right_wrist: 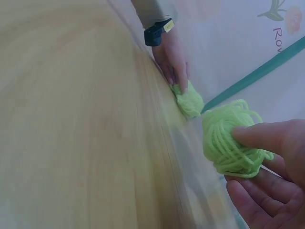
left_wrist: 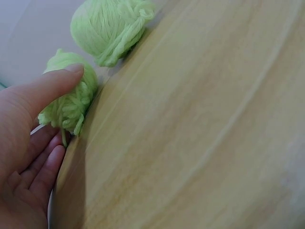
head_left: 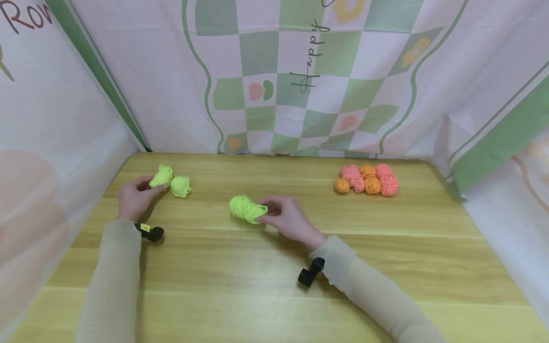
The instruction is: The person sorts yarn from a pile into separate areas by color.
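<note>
At the table's left, my left hand (head_left: 135,197) holds a lime-green ball of yarn (head_left: 161,176). In the left wrist view the thumb lies over this yarn ball (left_wrist: 76,102), with the other fingers below it near the table. A second lime-green yarn ball (head_left: 180,186) sits just right of it. Around the middle of the table, my right hand (head_left: 290,220) pinches one end of another lime-green yarn ball (head_left: 243,208). The right wrist view has the thumb pressed on that ball's wound strands (right_wrist: 226,140), and the ball appears lifted off the table.
Toward the back right of the wooden table (head_left: 223,276) is a row of yarn: a small orange ball (head_left: 341,186), a pink bundle (head_left: 351,177), an orange bundle (head_left: 371,180) and a coral-pink bundle (head_left: 387,180). A printed curtain (head_left: 163,71) hangs behind the table and along both sides.
</note>
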